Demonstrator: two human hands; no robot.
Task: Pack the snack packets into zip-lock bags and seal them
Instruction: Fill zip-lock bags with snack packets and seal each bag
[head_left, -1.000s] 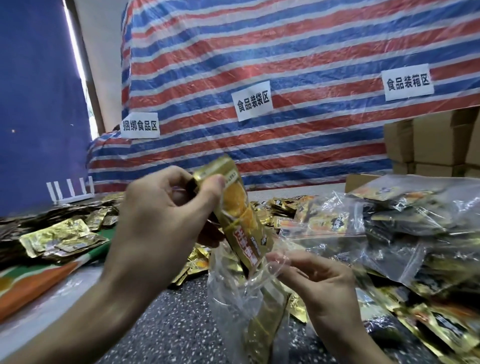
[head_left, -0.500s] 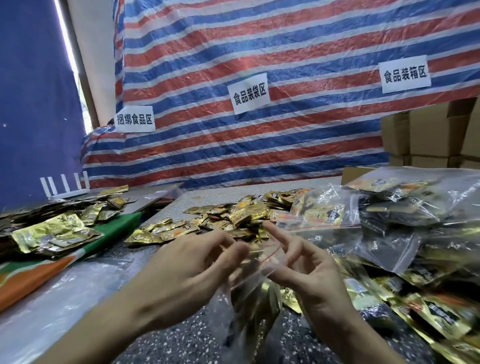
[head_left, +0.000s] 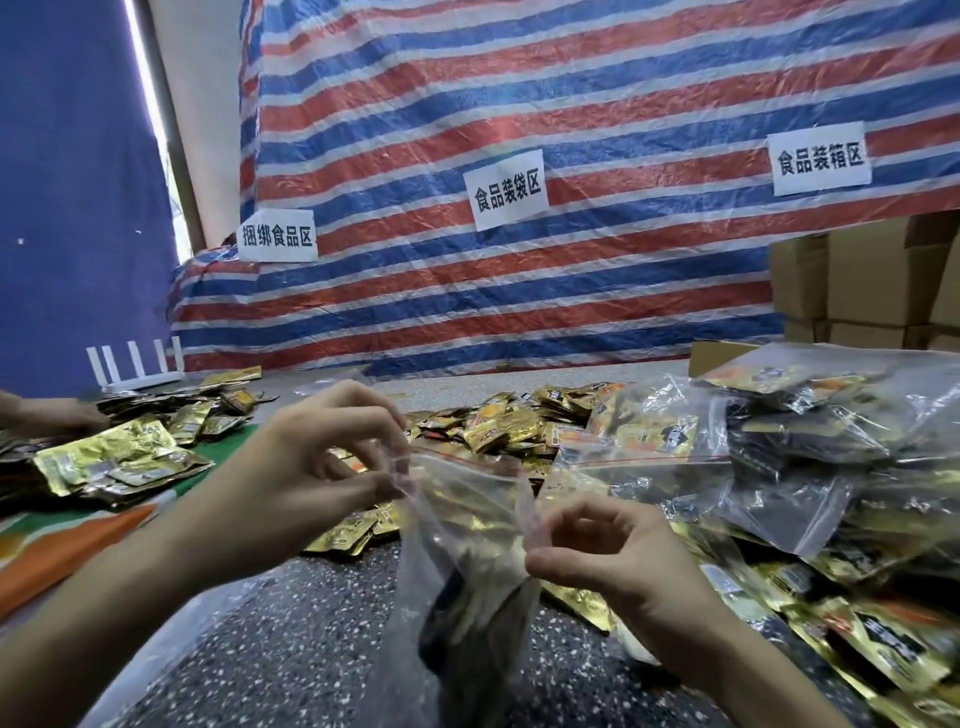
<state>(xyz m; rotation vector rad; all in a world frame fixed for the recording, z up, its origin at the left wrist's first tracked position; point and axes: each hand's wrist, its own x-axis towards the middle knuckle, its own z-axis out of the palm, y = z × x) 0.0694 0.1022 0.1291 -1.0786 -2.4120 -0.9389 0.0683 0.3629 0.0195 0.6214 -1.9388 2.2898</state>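
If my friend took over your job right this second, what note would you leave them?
Left grip: pinches the bag at its top left corner.
Right grip: pinches its top right corner.
Things: the bag is held up between them above the table, with gold packets inside. Loose packets lie behind it; filled bags are piled on the right.
Done: this bag is loaded.
Left: I cannot tell if its zip is shut, so press along the top, put it with the filled bags, then bag the loose packets.
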